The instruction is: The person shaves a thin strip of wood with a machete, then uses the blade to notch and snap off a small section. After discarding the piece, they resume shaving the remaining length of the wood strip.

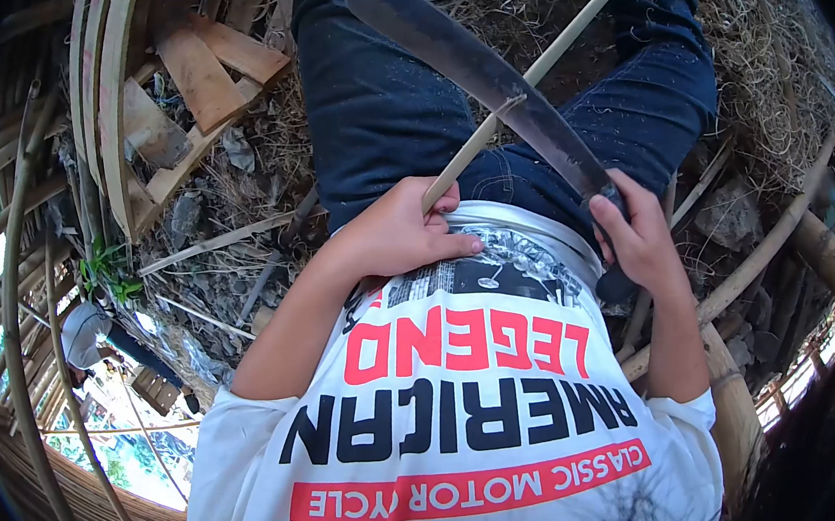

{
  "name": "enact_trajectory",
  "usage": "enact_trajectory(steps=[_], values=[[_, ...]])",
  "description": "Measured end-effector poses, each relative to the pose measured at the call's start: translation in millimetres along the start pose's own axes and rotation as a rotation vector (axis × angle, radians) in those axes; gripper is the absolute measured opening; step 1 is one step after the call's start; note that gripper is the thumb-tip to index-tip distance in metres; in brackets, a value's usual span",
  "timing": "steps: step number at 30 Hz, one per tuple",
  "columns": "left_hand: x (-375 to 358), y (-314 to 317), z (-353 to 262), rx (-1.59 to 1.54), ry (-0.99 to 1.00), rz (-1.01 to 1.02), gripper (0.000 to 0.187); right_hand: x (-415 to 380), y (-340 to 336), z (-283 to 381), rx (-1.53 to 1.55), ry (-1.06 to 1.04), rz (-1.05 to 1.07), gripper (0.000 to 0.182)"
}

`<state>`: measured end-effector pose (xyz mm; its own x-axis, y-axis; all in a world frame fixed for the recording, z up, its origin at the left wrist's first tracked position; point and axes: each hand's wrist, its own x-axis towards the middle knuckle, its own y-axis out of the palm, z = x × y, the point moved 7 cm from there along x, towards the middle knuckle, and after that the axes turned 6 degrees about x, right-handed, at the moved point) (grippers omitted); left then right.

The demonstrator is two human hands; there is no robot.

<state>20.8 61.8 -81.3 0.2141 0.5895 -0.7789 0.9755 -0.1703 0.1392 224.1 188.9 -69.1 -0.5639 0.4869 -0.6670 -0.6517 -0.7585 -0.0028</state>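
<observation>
My right hand is wrapped round the dark handle of a machete, its long, worn blade slanting up and to the left over my jeans. In my left hand, close to my waist, is one end of a thin, pale bamboo strip. The strip runs up and right between my legs, and the blade crosses over it about midway. A small curled sliver shows on the strip right by the blade's edge.
Curved pale wood strips and flat wood offcuts lie at upper left. Dry grass covers the ground at right, beside a bent pole. At far left, beyond slatted poles, is another person.
</observation>
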Motion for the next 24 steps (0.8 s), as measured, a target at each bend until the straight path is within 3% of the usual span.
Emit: enact_trajectory(steps=[4,7,10,14,24], values=[[0,4,-6,0.005,-0.001,0.010,0.044,7,-1,-11,0.148,-0.004,-0.041,0.019],[-1,4,3,-0.013,-0.013,0.001,0.044,-4,10,-13,0.036,-0.015,0.082,0.020],[0,6,-3,0.020,0.040,-0.017,0.045,2,1,-12,0.120,0.008,0.019,0.022],[-2,4,3,-0.010,0.011,0.004,0.045,-7,16,-13,0.041,0.020,0.130,0.022],[-1,5,5,0.002,0.022,-0.007,0.044,-1,21,-15,0.018,0.019,0.143,0.023]])
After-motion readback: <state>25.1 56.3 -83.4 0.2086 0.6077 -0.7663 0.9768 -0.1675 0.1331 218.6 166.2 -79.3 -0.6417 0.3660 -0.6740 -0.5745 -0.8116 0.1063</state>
